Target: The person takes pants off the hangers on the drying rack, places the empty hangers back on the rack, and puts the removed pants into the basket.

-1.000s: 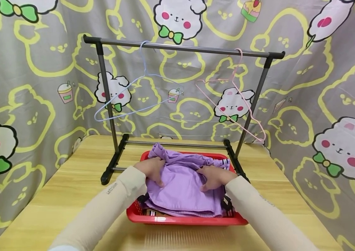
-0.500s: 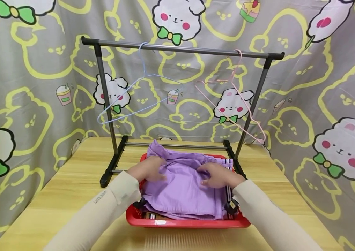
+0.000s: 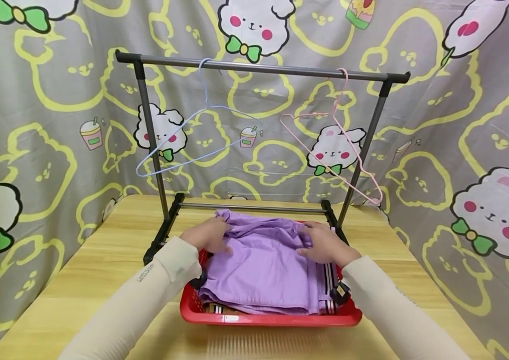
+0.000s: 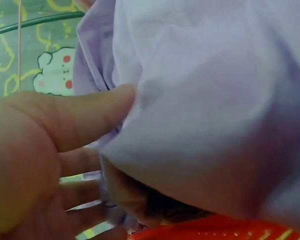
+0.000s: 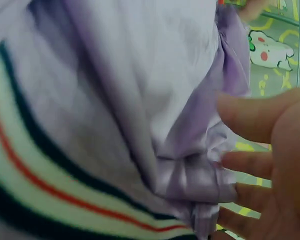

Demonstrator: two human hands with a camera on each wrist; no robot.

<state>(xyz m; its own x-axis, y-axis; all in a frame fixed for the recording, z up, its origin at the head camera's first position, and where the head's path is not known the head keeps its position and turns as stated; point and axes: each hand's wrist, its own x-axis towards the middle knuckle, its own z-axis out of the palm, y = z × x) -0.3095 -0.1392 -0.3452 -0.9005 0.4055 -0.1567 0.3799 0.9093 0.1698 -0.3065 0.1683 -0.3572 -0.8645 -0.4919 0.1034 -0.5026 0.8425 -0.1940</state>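
A folded purple garment (image 3: 259, 270), with gathered cloth along its far edge and striped trim down its right side, lies heaped in a red basket (image 3: 277, 320). At the garment's far left corner is my left hand (image 3: 209, 235). In the left wrist view its thumb (image 4: 105, 107) lies against the purple cloth, with straight fingers partly hidden behind the edge. My right hand (image 3: 326, 243) is at the far right corner, thumb and fingers spread apart. The right wrist view has those fingertips (image 5: 230, 192) right at the gathered band, above the striped trim (image 5: 65, 195).
Behind the basket stands a grey clothes rack (image 3: 259, 67) with black feet. A blue hanger (image 3: 182, 162) hangs on its left, a pink hanger (image 3: 358, 160) on its right. Brown striped cloth (image 3: 222, 309) shows under the garment. A patterned curtain surrounds the wooden table (image 3: 83, 280).
Both hands have moved outward from the garment's middle to its far corners. The cloth's raised left corner has sunk lower, and more of the striped trim shows at the right.
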